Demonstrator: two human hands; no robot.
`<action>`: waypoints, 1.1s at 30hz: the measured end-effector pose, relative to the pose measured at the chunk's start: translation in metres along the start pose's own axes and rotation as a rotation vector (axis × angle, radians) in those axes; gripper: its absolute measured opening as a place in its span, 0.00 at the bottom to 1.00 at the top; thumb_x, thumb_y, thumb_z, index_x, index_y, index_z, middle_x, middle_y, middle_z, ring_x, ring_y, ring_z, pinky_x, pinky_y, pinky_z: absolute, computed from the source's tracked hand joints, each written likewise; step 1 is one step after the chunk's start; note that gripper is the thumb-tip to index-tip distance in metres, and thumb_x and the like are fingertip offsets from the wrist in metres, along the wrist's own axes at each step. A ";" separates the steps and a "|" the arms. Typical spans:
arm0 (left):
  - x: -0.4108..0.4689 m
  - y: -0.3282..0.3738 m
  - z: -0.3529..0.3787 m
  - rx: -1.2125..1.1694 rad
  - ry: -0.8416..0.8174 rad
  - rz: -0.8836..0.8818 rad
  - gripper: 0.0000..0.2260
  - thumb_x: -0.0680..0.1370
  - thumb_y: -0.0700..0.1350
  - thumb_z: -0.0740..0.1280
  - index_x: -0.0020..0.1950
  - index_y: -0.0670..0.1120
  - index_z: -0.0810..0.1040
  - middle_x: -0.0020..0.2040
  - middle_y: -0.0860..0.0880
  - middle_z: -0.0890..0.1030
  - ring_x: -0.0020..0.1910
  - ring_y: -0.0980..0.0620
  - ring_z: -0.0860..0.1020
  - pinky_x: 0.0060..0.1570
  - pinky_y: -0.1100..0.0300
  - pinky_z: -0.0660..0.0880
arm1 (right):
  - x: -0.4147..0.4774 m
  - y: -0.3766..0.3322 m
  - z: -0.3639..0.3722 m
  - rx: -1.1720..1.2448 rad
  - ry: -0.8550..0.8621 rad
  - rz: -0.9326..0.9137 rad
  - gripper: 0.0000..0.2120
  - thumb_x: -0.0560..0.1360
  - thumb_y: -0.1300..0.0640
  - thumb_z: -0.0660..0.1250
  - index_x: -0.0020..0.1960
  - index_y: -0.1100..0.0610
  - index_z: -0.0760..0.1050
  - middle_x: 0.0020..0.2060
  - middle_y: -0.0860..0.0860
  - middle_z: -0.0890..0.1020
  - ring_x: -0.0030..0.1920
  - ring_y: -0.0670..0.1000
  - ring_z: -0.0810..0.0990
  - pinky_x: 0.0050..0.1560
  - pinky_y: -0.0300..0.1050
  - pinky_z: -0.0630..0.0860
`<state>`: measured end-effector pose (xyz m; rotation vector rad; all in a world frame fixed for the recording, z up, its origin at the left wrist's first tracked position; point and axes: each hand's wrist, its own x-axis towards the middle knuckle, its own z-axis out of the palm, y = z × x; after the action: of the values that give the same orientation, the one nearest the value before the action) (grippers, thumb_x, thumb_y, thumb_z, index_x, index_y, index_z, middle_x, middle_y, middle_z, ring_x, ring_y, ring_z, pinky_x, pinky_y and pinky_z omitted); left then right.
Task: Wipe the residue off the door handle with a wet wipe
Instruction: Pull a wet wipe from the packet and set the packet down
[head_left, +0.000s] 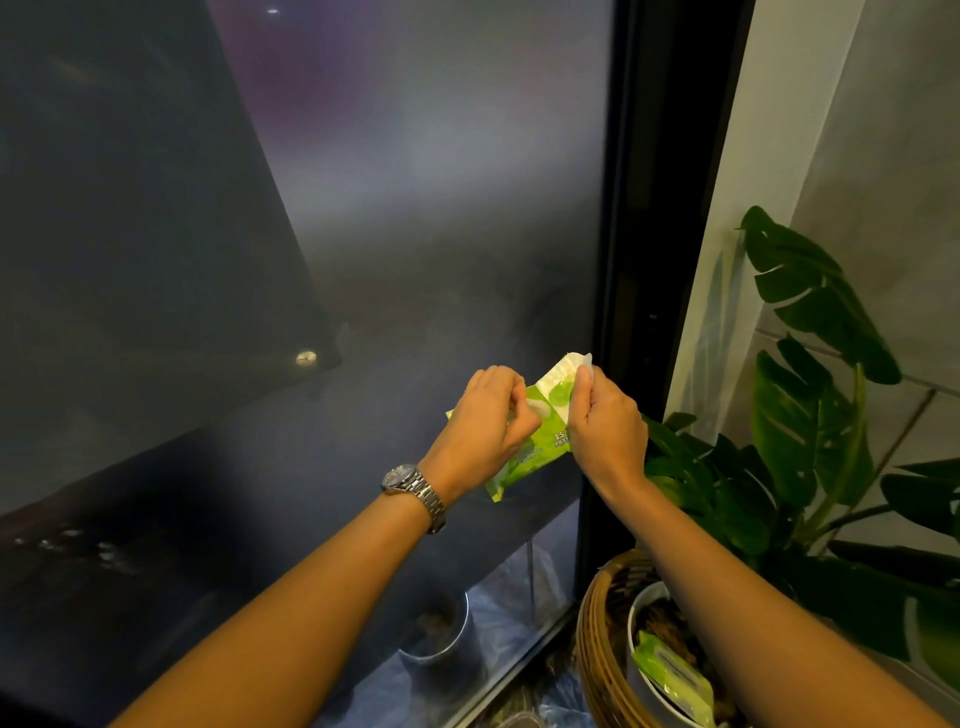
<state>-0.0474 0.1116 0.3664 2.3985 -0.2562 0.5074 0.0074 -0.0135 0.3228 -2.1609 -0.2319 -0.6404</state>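
One large pane of dark, frosted glass (415, 208) is seen across most of the view, bounded on the right by a black door frame (649, 234). A pale wall (857, 130) is set to the right of the frame. A broad-leaved plant (810, 415) is stood against it, with its leaves spread close beside the right forearm. The plant is held in a white pot (636, 618), which is nested inside a woven basket (595, 649). A second green packet (672, 680) is laid in the pot over brown material. Low down behind the glass, a metal bucket (441, 639) is dimly made out; its contents cannot be told.

Both bare arms are stretched forward in front of the pane. A green wet wipe pack (535, 447) is gripped by the left hand (483, 421), whose fingers are curled over its upper part. A steel wristwatch (413, 491) is worn on that wrist. A white wet wipe (571, 364) is seen sticking out of the pack's top end, just beside the frame, and is pinched by the right hand (605, 421).
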 end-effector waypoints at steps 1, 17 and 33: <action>-0.001 0.000 0.000 -0.045 0.039 -0.024 0.07 0.75 0.40 0.60 0.38 0.49 0.65 0.37 0.55 0.67 0.37 0.57 0.66 0.35 0.66 0.64 | 0.000 0.002 0.000 -0.001 0.000 0.019 0.18 0.82 0.51 0.48 0.40 0.57 0.69 0.32 0.49 0.73 0.33 0.52 0.74 0.33 0.44 0.65; 0.024 0.014 -0.016 -0.594 0.555 -0.275 0.07 0.76 0.46 0.54 0.38 0.54 0.63 0.40 0.47 0.70 0.39 0.48 0.70 0.43 0.44 0.74 | -0.002 0.024 -0.002 -0.052 0.000 0.103 0.18 0.83 0.52 0.49 0.41 0.59 0.69 0.37 0.55 0.77 0.38 0.58 0.76 0.36 0.46 0.66; -0.003 -0.022 0.006 -0.370 -0.332 -0.650 0.22 0.76 0.64 0.53 0.51 0.47 0.74 0.45 0.51 0.75 0.44 0.53 0.73 0.44 0.60 0.69 | 0.002 0.030 -0.013 0.143 0.178 0.222 0.19 0.83 0.51 0.48 0.40 0.58 0.69 0.27 0.48 0.70 0.30 0.51 0.72 0.27 0.42 0.62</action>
<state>-0.0413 0.1241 0.3487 2.0293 0.2683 -0.2220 0.0156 -0.0422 0.3099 -1.9449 0.0553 -0.6620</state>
